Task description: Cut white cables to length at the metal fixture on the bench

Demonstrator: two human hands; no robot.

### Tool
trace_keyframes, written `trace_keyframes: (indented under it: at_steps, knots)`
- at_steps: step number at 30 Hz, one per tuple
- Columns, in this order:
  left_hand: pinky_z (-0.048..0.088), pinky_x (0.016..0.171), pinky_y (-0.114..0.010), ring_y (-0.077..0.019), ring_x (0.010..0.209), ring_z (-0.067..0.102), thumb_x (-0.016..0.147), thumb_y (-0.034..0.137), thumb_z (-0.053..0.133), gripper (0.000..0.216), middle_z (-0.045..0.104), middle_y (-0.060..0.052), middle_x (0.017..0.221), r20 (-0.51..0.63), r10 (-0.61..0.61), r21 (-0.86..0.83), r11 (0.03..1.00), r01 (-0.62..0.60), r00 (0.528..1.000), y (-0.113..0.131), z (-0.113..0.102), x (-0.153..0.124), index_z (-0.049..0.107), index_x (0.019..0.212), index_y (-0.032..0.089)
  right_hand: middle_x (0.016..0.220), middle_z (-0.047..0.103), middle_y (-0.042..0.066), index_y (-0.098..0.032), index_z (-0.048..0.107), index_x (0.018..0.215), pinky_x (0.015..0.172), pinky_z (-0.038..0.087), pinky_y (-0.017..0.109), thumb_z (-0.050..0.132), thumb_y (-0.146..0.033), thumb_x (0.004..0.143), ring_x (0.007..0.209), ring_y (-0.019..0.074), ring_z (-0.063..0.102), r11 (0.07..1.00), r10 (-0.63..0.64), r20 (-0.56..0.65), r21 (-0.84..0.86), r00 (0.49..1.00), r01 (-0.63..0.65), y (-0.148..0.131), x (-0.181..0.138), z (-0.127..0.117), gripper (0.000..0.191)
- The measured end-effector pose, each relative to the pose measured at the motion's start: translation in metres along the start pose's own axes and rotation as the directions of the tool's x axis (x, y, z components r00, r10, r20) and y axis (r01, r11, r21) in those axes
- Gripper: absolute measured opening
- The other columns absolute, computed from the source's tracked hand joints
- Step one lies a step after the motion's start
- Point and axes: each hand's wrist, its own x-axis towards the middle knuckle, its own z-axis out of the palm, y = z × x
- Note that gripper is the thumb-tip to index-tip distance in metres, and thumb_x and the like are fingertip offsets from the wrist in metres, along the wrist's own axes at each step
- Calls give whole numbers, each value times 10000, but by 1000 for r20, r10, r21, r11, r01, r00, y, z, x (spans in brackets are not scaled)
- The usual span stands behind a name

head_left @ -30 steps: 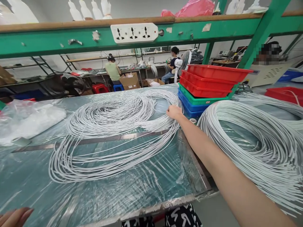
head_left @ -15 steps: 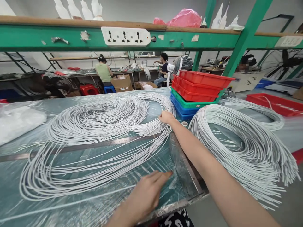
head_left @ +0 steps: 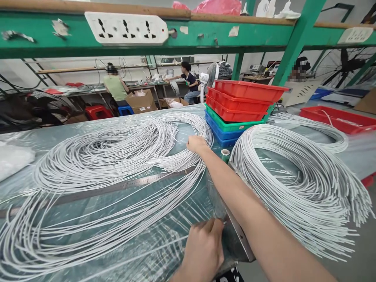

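Note:
A big loose coil of white cable (head_left: 111,156) lies on the plastic-covered green table (head_left: 88,243). My right hand (head_left: 196,143) reaches far across and rests closed on the coil's right side, gripping strands there. My left hand (head_left: 204,250) is curled at the table's near right corner, its fingers pressed on the plastic wrap by the metal edge; what it pinches is hidden. A long steel ruler (head_left: 117,187) lies across the table under the cables. A second white cable coil (head_left: 296,176) lies to the right.
Stacked red, green and blue trays (head_left: 241,109) stand behind the right coil, with a small tape roll (head_left: 225,153) in front. A red tray (head_left: 337,119) sits far right. A green shelf beam with a power strip (head_left: 126,27) runs overhead. Two people work at benches behind.
My left hand has come from the lower left to the table's near right corner and curled shut. My right hand stays on the coil. The view has shifted rightward.

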Motion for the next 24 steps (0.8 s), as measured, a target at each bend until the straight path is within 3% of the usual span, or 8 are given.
trace_keyframes:
  at_steps: [8, 24]
  knots:
    - [207, 485, -278, -131, 472, 370, 830, 14, 379, 216, 464, 25, 606, 17, -63, -32, 997, 63, 998, 2, 6, -1, 434, 745, 205, 1130, 641, 140, -151, 658, 1160, 884, 497, 345, 488, -295, 937, 1047, 266, 617, 1000, -8, -5, -19, 1000, 8, 0, 0, 0, 315]
    - [224, 514, -281, -138, 518, 479, 833, 30, 405, 193, 528, 18, 639, 60, -77, -57, 995, 81, 995, 1, 5, -2, 446, 773, 208, 1166, 636, 132, -169, 640, 1209, 914, 491, 326, 501, -310, 937, 1089, 245, 606, 999, 6, 61, -41, 998, -3, -2, -3, 2, 336]
